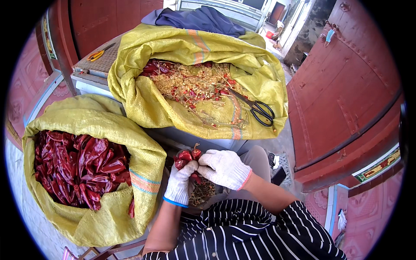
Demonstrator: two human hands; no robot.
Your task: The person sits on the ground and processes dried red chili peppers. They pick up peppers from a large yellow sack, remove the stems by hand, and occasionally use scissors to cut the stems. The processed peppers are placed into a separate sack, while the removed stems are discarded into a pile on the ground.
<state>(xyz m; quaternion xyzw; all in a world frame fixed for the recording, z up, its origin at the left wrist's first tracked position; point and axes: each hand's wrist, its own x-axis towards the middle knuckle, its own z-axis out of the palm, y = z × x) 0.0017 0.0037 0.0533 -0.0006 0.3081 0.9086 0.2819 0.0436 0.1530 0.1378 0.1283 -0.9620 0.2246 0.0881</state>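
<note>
Both hands wear white knit gloves and meet in front of my lap. My left hand (179, 185), in a blue-cuffed glove, is closed around a few dried red chili peppers (183, 158). Against it, my right hand (223, 168), its cuff pink, pinches with thumb and fingers beside a pepper stem; what lies between the fingertips is hidden. Below the hands, stems and bits fill a container (201, 194), partly covered by my arms. To the left stands a yellow woven sack (93, 227) full of whole dried red peppers (82, 169).
Ahead, another yellow sack (143, 97) lies spread on a white-sided stand, holding seeds, stems and pepper scraps (186, 84). Black-handled scissors (260, 112) rest on it. Orange-handled scissors (96, 55) lie behind left. Dark cloth (195, 19) covers the back. A red door (346, 86) stands right.
</note>
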